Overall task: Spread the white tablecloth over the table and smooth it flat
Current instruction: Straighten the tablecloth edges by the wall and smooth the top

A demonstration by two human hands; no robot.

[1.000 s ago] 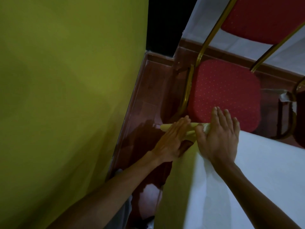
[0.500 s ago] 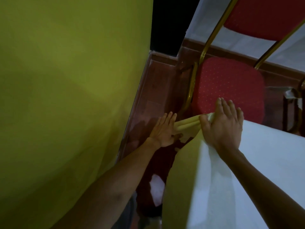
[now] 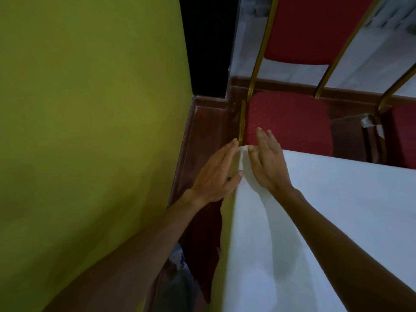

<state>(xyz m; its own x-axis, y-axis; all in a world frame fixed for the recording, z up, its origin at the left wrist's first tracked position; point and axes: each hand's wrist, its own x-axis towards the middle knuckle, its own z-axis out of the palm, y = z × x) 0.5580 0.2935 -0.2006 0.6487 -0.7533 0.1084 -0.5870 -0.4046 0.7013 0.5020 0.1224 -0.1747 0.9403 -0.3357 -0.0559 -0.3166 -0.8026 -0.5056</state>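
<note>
A yellow-green wall [image 3: 90, 131] fills nine o'clock. The white tablecloth [image 3: 326, 210] corner is pressed between flat, open left hand [image 3: 217, 174] and right hand [image 3: 269, 163]; a red chair [image 3: 290, 122] is seen at twelve o'clock.

1. The place looked like a banquet or function room, the kind found in a hotel or event hall.
2. A chair [image 3: 290, 122] with a red dotted padded seat and back on a thin gold metal frame stood against the surface; this is the usual stacking banquet type.
3. Part of a second chair [image 3: 400, 131] of the same red and gold showed at the right edge, so seats stood in a row.
4. A white cloth [image 3: 337, 210] covered the surface, hanging over its corner and side.
5. The floor [image 3: 202, 131] was dark, glossy red-brown, and a plain yellow-green wall [image 3: 90, 131] rose on the left.
</note>
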